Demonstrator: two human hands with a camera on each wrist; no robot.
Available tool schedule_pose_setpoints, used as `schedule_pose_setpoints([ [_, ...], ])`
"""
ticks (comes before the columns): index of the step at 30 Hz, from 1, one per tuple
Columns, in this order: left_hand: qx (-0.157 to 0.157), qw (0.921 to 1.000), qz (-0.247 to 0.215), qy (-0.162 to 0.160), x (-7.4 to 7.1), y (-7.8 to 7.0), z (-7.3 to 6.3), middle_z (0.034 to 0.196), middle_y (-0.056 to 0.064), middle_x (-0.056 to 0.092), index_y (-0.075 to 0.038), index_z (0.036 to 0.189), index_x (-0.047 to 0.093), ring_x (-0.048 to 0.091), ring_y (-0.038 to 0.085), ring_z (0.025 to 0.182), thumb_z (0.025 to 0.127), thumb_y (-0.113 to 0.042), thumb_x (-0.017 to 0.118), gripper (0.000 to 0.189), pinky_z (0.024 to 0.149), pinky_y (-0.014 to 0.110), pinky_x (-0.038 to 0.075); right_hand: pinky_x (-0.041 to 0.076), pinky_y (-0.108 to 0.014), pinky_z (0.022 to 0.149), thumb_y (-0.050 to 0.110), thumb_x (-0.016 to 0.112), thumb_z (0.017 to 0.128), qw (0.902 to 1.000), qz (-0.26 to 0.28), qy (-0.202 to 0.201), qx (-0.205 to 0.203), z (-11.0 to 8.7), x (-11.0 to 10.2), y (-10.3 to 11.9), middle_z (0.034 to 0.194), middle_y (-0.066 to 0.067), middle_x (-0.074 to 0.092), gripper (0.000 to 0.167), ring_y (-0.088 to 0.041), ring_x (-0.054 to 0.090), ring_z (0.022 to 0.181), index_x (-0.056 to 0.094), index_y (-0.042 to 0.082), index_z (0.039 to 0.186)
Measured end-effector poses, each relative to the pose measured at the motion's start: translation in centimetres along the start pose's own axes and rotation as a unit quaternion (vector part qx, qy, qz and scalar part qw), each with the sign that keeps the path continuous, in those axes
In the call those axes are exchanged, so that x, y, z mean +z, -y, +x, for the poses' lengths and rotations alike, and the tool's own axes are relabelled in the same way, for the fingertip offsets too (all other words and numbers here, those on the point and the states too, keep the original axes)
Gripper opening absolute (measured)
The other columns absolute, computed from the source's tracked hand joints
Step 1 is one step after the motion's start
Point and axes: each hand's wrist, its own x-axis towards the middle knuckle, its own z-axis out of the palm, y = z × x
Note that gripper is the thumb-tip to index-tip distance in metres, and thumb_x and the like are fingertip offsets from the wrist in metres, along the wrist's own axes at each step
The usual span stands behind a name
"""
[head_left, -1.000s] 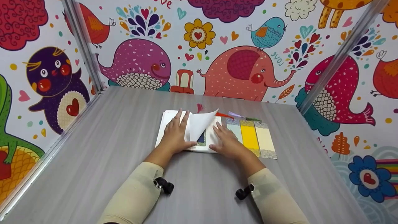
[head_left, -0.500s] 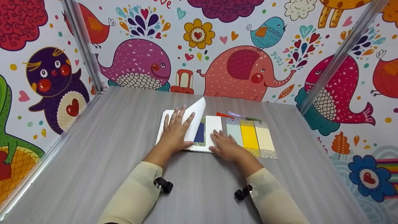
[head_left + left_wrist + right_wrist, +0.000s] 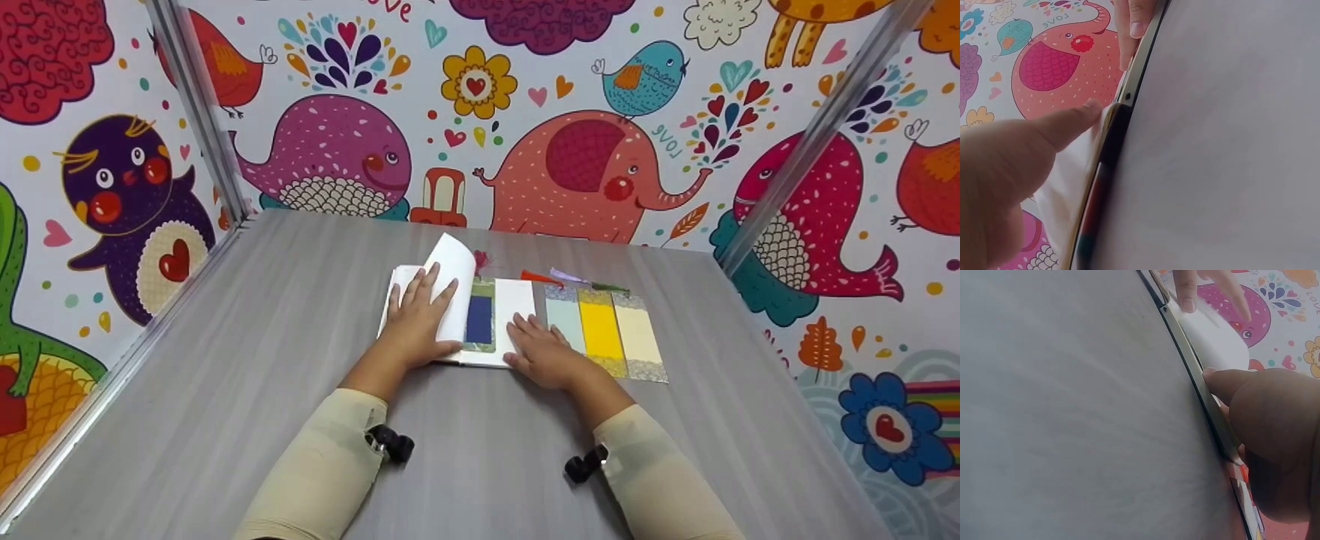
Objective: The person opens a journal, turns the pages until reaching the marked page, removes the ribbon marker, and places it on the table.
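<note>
An open book [image 3: 516,300] with white pages lies on the grey table [image 3: 315,300]. Flat on its left side is my left hand [image 3: 411,326], fingers spread, with a curling page [image 3: 451,259] partly beneath them. Near the fold lies a bookmark [image 3: 478,319], dark blue with a green patterned border; a red tassel [image 3: 481,259] shows beyond it. My right hand [image 3: 550,351] rests with extended fingers on the right page's outer edge. Both wrist views catch the book's edge, with the left thumb [image 3: 1075,125] and the right thumb [image 3: 1221,381] on it.
Right of the book lie three bookmarks: pale blue [image 3: 564,319], yellow [image 3: 601,330] and cream [image 3: 640,334]. Orange [image 3: 541,278], lilac [image 3: 566,276] and green [image 3: 611,287] tassels lie beyond them. Cartoon-printed walls [image 3: 480,150] with metal posts [image 3: 202,112] border the table.
The loose page has swung leftward under my left hand, uncovering more of the blue and green bookmark. My right hand has moved slightly down the right page's edge.
</note>
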Motion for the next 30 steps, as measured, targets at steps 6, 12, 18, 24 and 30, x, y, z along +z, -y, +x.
schedule_pose_setpoints([
  [6, -0.010, 0.9980, -0.031, 0.054, -0.1, 0.3, -0.3, 0.183, 0.009, 0.007, -0.024, 0.171, 0.029, 0.005, 0.036, 0.170, 0.092, -0.053, 0.079, 0.098, 0.134, 0.069, 0.003, 0.004, -0.064, 0.136, 0.055, 0.045, 0.111, 1.0000, -0.002, -0.002, -0.002, -0.1, 0.0, 0.1, 0.183, -0.005, 0.011, 0.076, -0.032, 0.005, 0.171, 0.020, 0.018, 0.173],
  [12, -0.022, 0.9915, -0.075, 0.104, 0.0, 0.6, -0.6, 0.183, 0.009, 0.009, -0.025, 0.171, 0.030, 0.007, 0.036, 0.170, 0.097, -0.048, 0.074, 0.089, 0.135, 0.066, 0.005, 0.003, -0.063, 0.136, 0.055, 0.045, 0.111, 1.0000, 0.005, 0.000, 0.000, -0.2, -0.1, 0.2, 0.183, -0.005, 0.011, 0.076, -0.032, 0.005, 0.171, 0.021, 0.018, 0.173],
  [18, -0.035, 0.9844, -0.083, 0.152, -0.1, 0.7, -0.7, 0.183, 0.012, 0.010, -0.029, 0.170, 0.032, 0.009, 0.039, 0.169, 0.102, -0.051, 0.065, 0.079, 0.135, 0.064, 0.009, 0.002, -0.062, 0.137, 0.056, 0.045, 0.111, 0.9999, 0.008, -0.001, 0.006, -0.2, 0.0, 0.1, 0.183, -0.003, 0.010, 0.076, -0.030, 0.004, 0.171, 0.020, 0.019, 0.173],
  [24, -0.044, 0.9809, -0.071, 0.176, -0.1, 1.0, -0.8, 0.181, 0.016, 0.013, -0.027, 0.170, 0.033, 0.012, 0.042, 0.168, 0.103, -0.053, 0.060, 0.077, 0.134, 0.066, 0.013, 0.001, -0.063, 0.136, 0.057, 0.047, 0.110, 0.9999, 0.017, 0.000, 0.004, -0.2, -0.1, 0.1, 0.183, -0.003, 0.012, 0.077, -0.030, 0.005, 0.171, 0.022, 0.020, 0.173],
  [30, -0.049, 0.9809, -0.061, 0.178, 0.0, 1.1, -0.7, 0.181, 0.017, 0.015, -0.027, 0.169, 0.034, 0.013, 0.043, 0.168, 0.103, -0.055, 0.058, 0.076, 0.133, 0.067, 0.013, 0.001, -0.061, 0.137, 0.059, 0.048, 0.109, 0.9999, 0.012, 0.004, 0.010, 0.0, -0.4, 0.1, 0.182, -0.001, 0.014, 0.078, -0.029, 0.008, 0.171, 0.023, 0.022, 0.173],
])
